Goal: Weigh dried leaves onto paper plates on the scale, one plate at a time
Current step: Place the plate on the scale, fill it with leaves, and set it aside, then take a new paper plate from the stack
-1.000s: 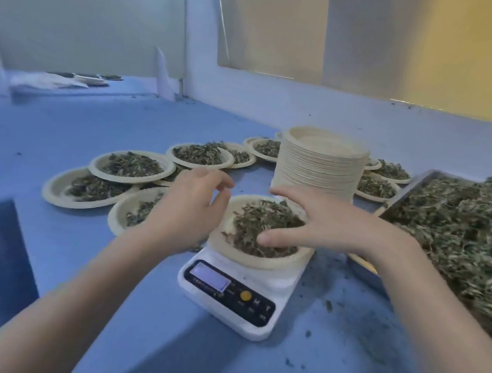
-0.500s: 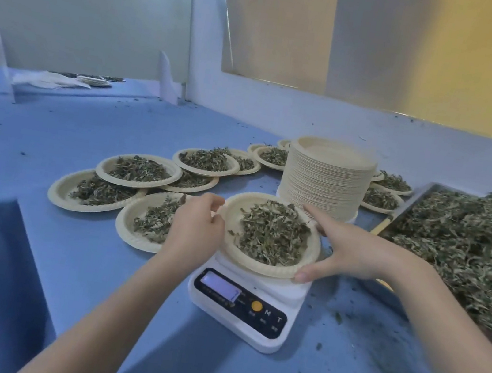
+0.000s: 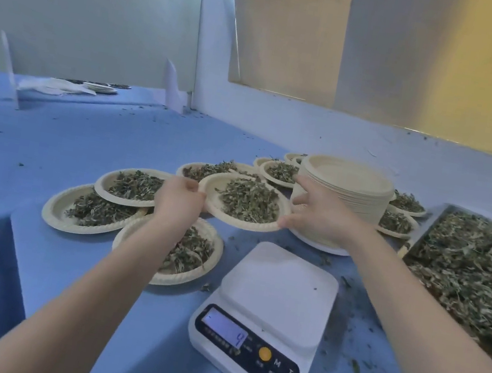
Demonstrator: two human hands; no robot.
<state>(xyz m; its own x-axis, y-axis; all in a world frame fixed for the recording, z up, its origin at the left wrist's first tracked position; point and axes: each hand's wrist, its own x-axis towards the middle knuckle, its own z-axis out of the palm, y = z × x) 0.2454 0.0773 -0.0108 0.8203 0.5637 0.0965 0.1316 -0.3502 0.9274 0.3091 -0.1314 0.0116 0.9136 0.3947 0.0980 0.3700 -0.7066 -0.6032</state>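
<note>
A paper plate (image 3: 218, 211) heaped with dried leaves is held in the air beyond the scale, above the other filled plates. My left hand (image 3: 176, 199) grips its left rim and my right hand (image 3: 319, 215) grips its right rim. The white digital scale (image 3: 278, 288) stands bare below and nearer to me, its display lit. A tall stack of empty paper plates (image 3: 346, 186) rises just behind my right hand. A metal tray (image 3: 424, 229) heaped with loose dried leaves (image 3: 475, 274) lies at the right.
Several filled plates (image 3: 95, 211) lie overlapping to the left of the scale, others behind and beside the stack (image 3: 404, 205). Leaf crumbs dot the blue table (image 3: 52, 136). A wall runs behind. A white cloth (image 3: 57, 87) and more plates sit far left.
Both hands have lifted the filled plate off the scale and carried it away from me toward the other filled plates. The scale platform now stands bare.
</note>
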